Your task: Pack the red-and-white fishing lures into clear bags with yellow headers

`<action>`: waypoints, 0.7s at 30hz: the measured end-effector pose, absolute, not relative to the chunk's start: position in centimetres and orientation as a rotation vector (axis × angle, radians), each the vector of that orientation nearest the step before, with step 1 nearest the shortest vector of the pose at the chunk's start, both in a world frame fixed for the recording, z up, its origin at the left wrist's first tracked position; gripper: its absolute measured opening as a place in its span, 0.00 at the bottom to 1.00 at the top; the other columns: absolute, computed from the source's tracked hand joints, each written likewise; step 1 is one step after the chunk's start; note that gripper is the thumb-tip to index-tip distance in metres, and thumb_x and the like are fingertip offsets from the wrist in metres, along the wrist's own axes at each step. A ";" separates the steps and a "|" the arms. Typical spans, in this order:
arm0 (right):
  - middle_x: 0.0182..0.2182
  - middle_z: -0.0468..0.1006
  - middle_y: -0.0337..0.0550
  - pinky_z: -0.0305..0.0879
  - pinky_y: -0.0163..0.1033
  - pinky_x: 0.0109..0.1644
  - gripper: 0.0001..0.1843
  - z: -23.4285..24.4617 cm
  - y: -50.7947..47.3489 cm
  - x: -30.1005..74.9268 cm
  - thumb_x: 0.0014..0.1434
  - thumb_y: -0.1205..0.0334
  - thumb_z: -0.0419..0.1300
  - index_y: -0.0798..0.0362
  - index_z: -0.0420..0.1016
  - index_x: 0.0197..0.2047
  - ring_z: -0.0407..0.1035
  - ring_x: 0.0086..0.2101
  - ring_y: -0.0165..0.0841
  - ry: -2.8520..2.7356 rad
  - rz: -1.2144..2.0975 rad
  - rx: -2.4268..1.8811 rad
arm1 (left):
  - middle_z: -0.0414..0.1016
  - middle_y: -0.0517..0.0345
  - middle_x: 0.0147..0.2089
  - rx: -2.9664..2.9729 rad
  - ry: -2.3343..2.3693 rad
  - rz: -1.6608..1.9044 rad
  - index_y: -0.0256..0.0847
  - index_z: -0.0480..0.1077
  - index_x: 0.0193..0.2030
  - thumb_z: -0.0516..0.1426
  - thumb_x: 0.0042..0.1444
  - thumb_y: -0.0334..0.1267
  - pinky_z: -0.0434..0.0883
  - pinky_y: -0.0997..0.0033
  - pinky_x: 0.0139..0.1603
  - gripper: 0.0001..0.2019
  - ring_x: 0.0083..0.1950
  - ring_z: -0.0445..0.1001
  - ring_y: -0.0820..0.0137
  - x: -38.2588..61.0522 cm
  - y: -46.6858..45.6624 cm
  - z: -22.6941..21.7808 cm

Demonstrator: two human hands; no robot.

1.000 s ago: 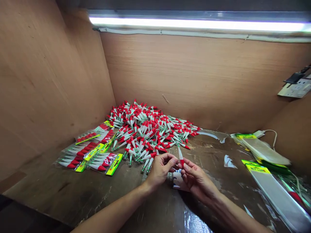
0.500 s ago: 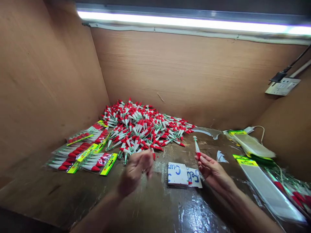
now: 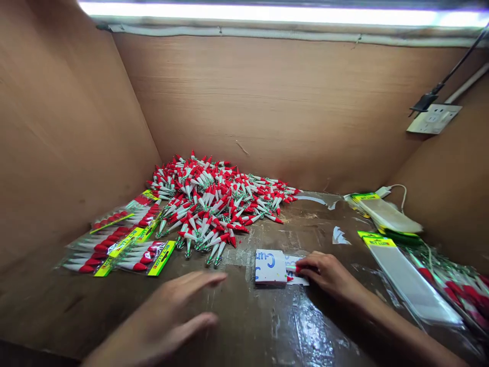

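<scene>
Right hand [image 3: 324,272], fingers curled, pinches one red-and-white lure [image 3: 293,268] down on the white card [image 3: 270,266], just near of the lure pile [image 3: 214,204]. Left hand [image 3: 171,316], spread open and empty, hovers at near left. Risk: the card is unsteadied, so a sideways push could slide it and loosen the pinch.

On the worn brown table [image 3: 248,326] we see a heap of red-and-white lures [image 3: 217,204] at twelve o'clock, against the plywood back wall [image 3: 267,102]. At ten o'clock lie filled packets [image 3: 126,239] with yellow-green header cards. At two o'clock sits a stack of empty clear bags [image 3: 382,214], with a white charger [image 3: 383,191] just behind it. At three o'clock lies another clear bag [image 3: 405,278]. Higher, at one o'clock, we spot a wall socket [image 3: 433,118], and a light tube [image 3: 267,12] runs overhead.
</scene>
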State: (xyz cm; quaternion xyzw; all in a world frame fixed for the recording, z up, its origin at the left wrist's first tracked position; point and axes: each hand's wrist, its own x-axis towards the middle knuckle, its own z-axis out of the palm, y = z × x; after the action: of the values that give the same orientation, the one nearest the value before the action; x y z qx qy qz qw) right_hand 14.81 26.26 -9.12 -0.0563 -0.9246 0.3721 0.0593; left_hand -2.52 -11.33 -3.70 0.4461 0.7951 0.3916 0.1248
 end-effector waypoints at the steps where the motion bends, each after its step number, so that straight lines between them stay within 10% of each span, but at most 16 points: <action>1: 0.38 0.83 0.44 0.67 0.43 0.44 0.12 -9.2 25.5 14.1 0.65 0.53 0.60 0.41 0.84 0.45 0.74 0.38 0.41 -2.788 1.112 -0.146 | 0.73 0.57 0.63 1.458 2.249 0.988 0.60 0.67 0.64 0.64 0.54 0.51 0.67 0.51 0.63 0.30 0.60 0.72 0.53 -2.9 -8.6 -4.3; 5: 0.33 0.82 0.43 0.66 0.43 0.41 0.10 -10.1 23.2 12.8 0.64 0.54 0.60 0.41 0.85 0.41 0.72 0.37 0.41 -2.725 1.107 -0.071 | 0.56 0.48 0.73 1.803 2.152 0.768 0.51 0.51 0.73 0.69 0.46 0.53 0.54 0.46 0.70 0.50 0.72 0.55 0.46 -3.0 1.1 -7.6; 12: 0.39 0.82 0.45 0.68 0.44 0.45 0.12 -8.7 26.5 10.9 0.66 0.54 0.58 0.45 0.84 0.42 0.74 0.41 0.42 -2.659 1.211 -0.061 | 0.66 0.46 0.62 1.784 2.139 0.825 0.50 0.54 0.71 0.71 0.43 0.52 0.65 0.50 0.59 0.50 0.59 0.67 0.48 -3.0 2.5 -10.2; 21: 0.37 0.81 0.48 0.60 0.38 0.37 0.11 -8.5 29.0 0.1 0.59 0.54 0.63 0.52 0.80 0.37 0.73 0.37 0.40 -2.896 0.356 -0.504 | 0.65 0.46 0.66 1.685 1.888 1.317 0.48 0.52 0.72 0.71 0.42 0.53 0.65 0.51 0.64 0.52 0.63 0.67 0.51 -3.3 2.4 -9.8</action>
State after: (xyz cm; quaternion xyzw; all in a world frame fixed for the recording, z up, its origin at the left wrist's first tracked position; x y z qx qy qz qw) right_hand 0.12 28.97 -8.52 -0.1695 -0.9741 0.1196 0.0901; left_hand -3.34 2.40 -9.76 0.5845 0.6549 0.4569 0.1437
